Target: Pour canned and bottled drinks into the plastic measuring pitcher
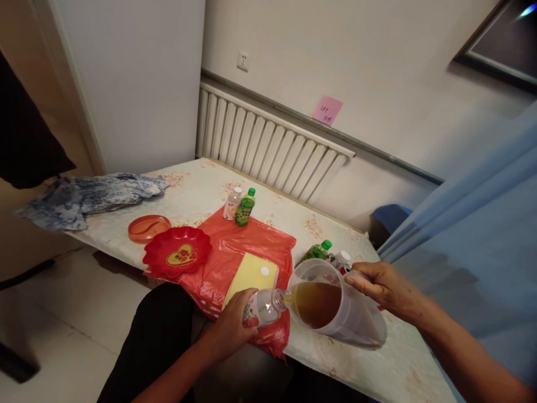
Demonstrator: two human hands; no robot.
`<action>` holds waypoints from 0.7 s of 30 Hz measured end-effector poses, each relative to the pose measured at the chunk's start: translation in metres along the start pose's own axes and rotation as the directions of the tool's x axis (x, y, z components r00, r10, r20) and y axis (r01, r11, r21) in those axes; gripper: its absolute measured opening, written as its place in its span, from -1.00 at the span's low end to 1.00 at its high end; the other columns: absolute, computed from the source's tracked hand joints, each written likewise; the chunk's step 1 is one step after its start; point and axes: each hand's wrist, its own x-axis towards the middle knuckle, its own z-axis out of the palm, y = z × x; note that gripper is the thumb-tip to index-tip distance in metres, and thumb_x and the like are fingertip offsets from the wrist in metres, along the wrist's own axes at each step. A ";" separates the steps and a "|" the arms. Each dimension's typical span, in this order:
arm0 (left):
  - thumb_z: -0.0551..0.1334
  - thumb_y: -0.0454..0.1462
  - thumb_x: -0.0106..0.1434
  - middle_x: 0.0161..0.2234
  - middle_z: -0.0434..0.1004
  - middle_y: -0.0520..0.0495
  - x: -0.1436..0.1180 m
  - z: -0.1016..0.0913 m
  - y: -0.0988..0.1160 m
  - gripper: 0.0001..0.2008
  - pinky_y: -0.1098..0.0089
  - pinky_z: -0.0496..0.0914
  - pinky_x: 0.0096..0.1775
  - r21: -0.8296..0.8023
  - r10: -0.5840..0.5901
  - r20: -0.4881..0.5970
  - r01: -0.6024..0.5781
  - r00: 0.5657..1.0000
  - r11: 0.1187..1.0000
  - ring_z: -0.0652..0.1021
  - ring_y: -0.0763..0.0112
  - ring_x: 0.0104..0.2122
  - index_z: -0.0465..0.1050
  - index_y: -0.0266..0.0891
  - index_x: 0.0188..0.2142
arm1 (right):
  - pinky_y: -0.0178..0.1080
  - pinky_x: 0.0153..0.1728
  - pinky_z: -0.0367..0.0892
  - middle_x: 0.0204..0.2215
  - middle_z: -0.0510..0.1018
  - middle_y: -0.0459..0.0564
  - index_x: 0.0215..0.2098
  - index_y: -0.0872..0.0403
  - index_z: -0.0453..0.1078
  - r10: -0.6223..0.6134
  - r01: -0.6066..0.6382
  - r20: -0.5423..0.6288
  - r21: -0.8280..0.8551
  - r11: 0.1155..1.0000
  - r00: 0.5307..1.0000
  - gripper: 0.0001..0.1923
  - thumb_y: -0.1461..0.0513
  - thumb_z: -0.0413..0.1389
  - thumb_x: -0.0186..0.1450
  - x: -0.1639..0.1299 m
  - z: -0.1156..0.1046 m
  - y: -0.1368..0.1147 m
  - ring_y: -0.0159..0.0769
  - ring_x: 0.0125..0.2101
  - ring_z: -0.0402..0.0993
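My left hand [232, 324] is closed around a clear plastic bottle [267, 307] with a label, tipped so its open mouth points right. The bottle's mouth meets the rim of a translucent plastic pitcher [356, 313], where yellowish liquid shows between them. Brown liquid [316, 302] lies inside the pitcher, which leans over toward the bottle. My right hand [380, 285] grips the pitcher at its upper right side; the handle is mostly hidden by the fingers. A white cap [264, 271] rests on a yellow cloth-like sheet [251, 274], just behind the bottle.
Red plastic sheeting [235, 243] covers part of the patterned tabletop [285, 215]. A green-capped bottle [245, 208] and a white-capped bottle [232, 204] stand at the back. More bottles [316, 252] sit behind the pitcher. Left are a red scalloped tray [201, 246], an orange lid [136, 229] and crumpled fabric [100, 196].
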 end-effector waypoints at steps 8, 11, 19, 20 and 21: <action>0.20 -0.44 -0.12 0.11 0.34 -0.16 0.000 0.001 -0.003 -0.25 0.16 0.23 0.17 -0.005 0.005 -0.002 -0.005 1.000 1.000 0.35 0.14 0.11 0.19 -0.19 0.14 | -0.39 -0.66 0.05 -0.66 0.15 -0.18 -0.62 0.06 0.17 0.004 -0.004 0.010 -0.001 1.000 1.000 -0.51 -0.08 -0.03 0.30 0.001 0.000 0.001 -0.46 -0.63 0.11; 0.20 -0.44 -0.12 0.11 0.34 -0.15 0.000 0.002 -0.004 -0.25 0.16 0.22 0.17 -0.001 0.004 -0.004 -0.004 1.000 1.000 0.35 0.14 0.12 0.20 -0.19 0.14 | -0.38 -0.64 0.05 -0.65 0.14 -0.18 -0.62 0.06 0.16 -0.004 0.005 0.007 -0.015 1.000 1.000 -0.51 -0.08 -0.02 0.30 0.002 0.000 0.001 -0.46 -0.62 0.10; 0.19 -0.46 -0.13 0.11 0.35 -0.13 -0.001 0.001 -0.001 -0.24 0.13 0.23 0.17 -0.005 0.000 -0.007 0.000 1.000 1.000 0.36 0.15 0.11 0.21 -0.15 0.13 | -0.36 -0.59 0.05 -0.64 0.14 -0.18 -0.61 0.06 0.14 -0.012 0.013 0.026 -0.056 0.998 1.000 -0.48 -0.11 -0.06 0.31 0.002 -0.001 0.000 -0.45 -0.60 0.08; 0.19 -0.46 -0.14 0.10 0.36 -0.13 -0.001 0.001 -0.001 -0.24 0.13 0.23 0.16 -0.004 -0.003 -0.011 0.003 1.000 1.000 0.36 0.15 0.11 0.21 -0.14 0.13 | -0.36 -0.59 0.05 -0.65 0.14 -0.19 -0.61 0.07 0.15 -0.016 0.017 0.020 -0.055 0.998 1.000 -0.49 -0.11 -0.05 0.31 0.002 0.000 0.000 -0.45 -0.60 0.08; 0.19 -0.46 -0.14 0.10 0.36 -0.12 -0.001 0.001 -0.002 -0.24 0.12 0.24 0.16 -0.004 -0.002 -0.014 0.002 1.000 1.000 0.36 0.15 0.10 0.22 -0.13 0.13 | -0.36 -0.59 0.04 -0.65 0.14 -0.19 -0.62 0.07 0.16 -0.021 0.022 0.016 -0.054 0.998 1.000 -0.49 -0.10 -0.04 0.31 0.002 0.000 0.000 -0.45 -0.60 0.08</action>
